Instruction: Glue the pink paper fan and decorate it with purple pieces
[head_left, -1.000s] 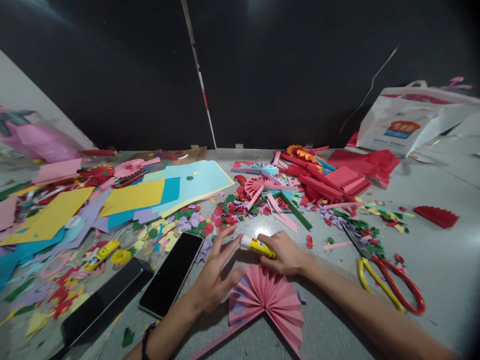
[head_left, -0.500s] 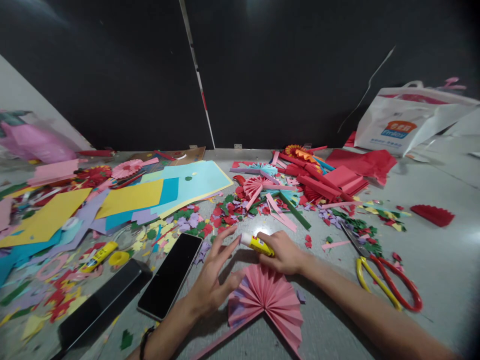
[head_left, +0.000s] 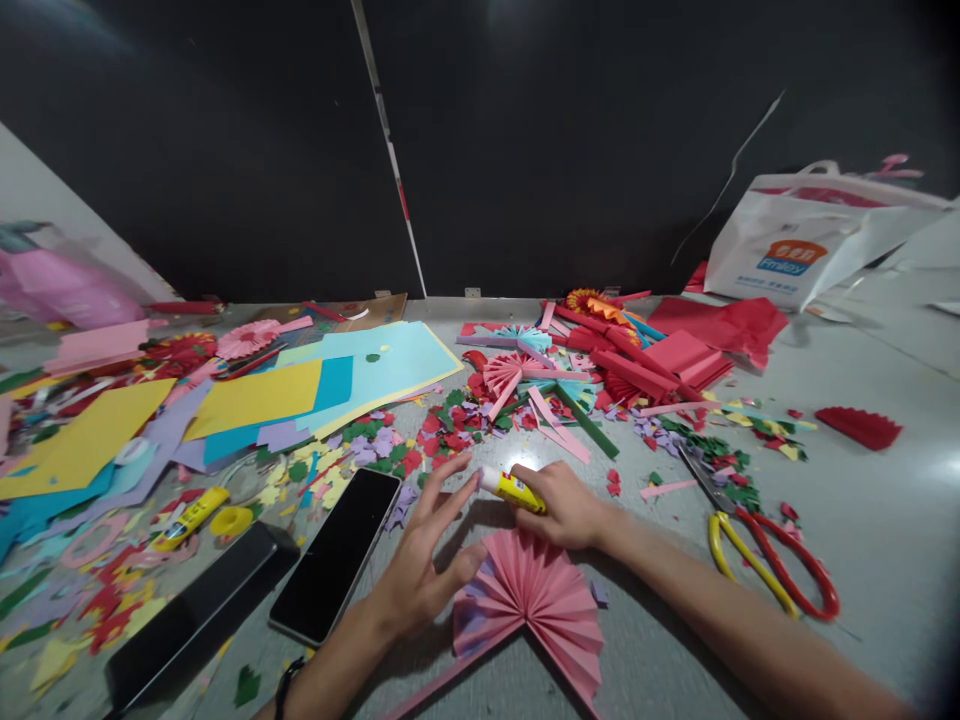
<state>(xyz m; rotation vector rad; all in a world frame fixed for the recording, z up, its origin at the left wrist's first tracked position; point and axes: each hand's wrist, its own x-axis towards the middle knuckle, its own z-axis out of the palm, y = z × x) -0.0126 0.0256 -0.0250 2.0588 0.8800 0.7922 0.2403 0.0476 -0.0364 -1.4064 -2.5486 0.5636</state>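
A yellow glue stick (head_left: 517, 490) with a white end lies in the grip of my right hand (head_left: 564, 505), held sideways above the floor. My left hand (head_left: 435, 560) has its fingers apart; its fingertips come right up to the white end, and whether they touch it I cannot tell. Below both hands a pleated pink paper fan (head_left: 536, 595) is spread on the grey floor, its two straight edges pointing down toward me. My left thumb is over the fan's upper left part.
A phone (head_left: 337, 555) and a black case (head_left: 202, 610) lie at left. Scissors (head_left: 772, 560) rest at right. Paper sheets (head_left: 255, 400), scraps (head_left: 442, 435) and folded red paper (head_left: 634, 372) spread toward the black wall (head_left: 562, 150). A white bag (head_left: 795, 240) stands back right.
The view has shifted slightly, so everything sits a little further left. My hands, the glue stick and the fan keep almost the same places relative to each other.
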